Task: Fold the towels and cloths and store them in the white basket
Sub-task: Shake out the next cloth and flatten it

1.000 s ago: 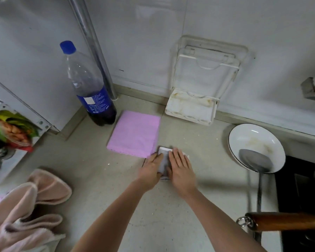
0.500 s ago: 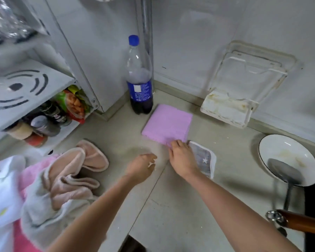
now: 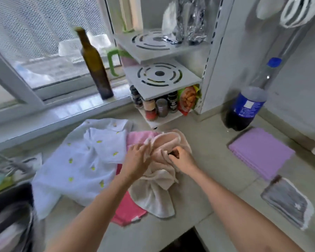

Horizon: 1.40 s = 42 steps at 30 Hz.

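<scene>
A crumpled beige towel (image 3: 158, 188) lies on the counter on top of a pink towel (image 3: 127, 210). My left hand (image 3: 136, 160) grips the beige towel's upper left folds, and my right hand (image 3: 182, 159) pinches its folds on the right. To the left lies a white cloth (image 3: 76, 166) with small yellow marks, spread loosely. A folded purple cloth (image 3: 260, 151) sits on the counter at the right, and a small folded grey cloth (image 3: 289, 200) lies nearer the front right. The white basket is not in view.
A grey spice rack (image 3: 162, 77) stands behind the pile, with jars (image 3: 158, 106) on its lowest shelf. A dark glass bottle (image 3: 95, 64) is on the window sill. A cola bottle (image 3: 247, 104) stands behind the purple cloth. A sink (image 3: 9, 211) is at the left.
The view swung left from the purple and grey cloths to the pile. Both hands left the small grey cloth and took hold of the beige towel.
</scene>
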Available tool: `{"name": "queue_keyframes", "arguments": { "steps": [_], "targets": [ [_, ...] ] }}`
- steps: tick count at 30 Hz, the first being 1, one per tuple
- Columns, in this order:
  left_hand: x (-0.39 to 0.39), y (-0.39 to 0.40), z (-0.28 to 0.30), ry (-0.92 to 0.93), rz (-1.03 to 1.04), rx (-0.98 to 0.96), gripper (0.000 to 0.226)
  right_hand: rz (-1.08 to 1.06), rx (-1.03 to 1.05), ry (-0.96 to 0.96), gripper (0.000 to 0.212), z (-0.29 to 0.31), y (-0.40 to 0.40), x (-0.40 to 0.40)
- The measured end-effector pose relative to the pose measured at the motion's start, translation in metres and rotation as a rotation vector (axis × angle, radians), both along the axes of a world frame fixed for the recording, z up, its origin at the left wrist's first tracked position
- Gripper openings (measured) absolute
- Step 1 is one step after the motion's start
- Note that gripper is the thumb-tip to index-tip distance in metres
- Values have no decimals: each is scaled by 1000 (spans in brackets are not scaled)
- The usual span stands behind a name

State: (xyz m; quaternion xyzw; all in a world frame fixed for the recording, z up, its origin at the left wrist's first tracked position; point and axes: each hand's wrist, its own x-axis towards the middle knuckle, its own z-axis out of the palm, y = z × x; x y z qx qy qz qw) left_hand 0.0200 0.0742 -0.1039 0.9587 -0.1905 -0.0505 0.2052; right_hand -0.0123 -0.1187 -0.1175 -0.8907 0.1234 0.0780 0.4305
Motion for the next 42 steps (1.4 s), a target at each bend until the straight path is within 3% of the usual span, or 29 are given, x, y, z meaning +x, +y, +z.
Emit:
{"name": "queue_keyframes", "arguments": {
  "steps": [2,8,17,21,25,27,31,35,38,40,42],
  "targets": [
    [-5,12,0,57,-48,47,47,5,115,52,18,-5,17,0],
    [-13,28,-4,63,-67,83,38,-66,73,-57,13,-16,35,3],
    [-11,15,18,-24,-108,-301,32,-113,51,-325,7,56,32,-1],
    [-18,-6,51,159,-149,-610,22,-180,93,-422,5,89,25,-11],
    [-26,-34,69,277,-187,-697,22,-209,77,-418,5,111,15,-35],
    [-29,-50,74,285,-211,-658,12,-242,1,-403,8,120,4,-51],
    [-29,-75,79,204,-331,-401,19,-279,-48,-298,9,131,-37,-88],
    [-29,-92,85,110,-360,-232,25,-122,-191,-7,20,141,-78,-122],
    [-38,-111,95,34,-414,-127,17,-47,-299,163,25,139,-107,-137],
    [-44,-128,102,-8,-437,-75,20,-43,-460,176,12,136,-125,-139],
    [-44,-146,107,11,-395,-114,23,-156,-557,88,21,137,-140,-142]
  ]
}}
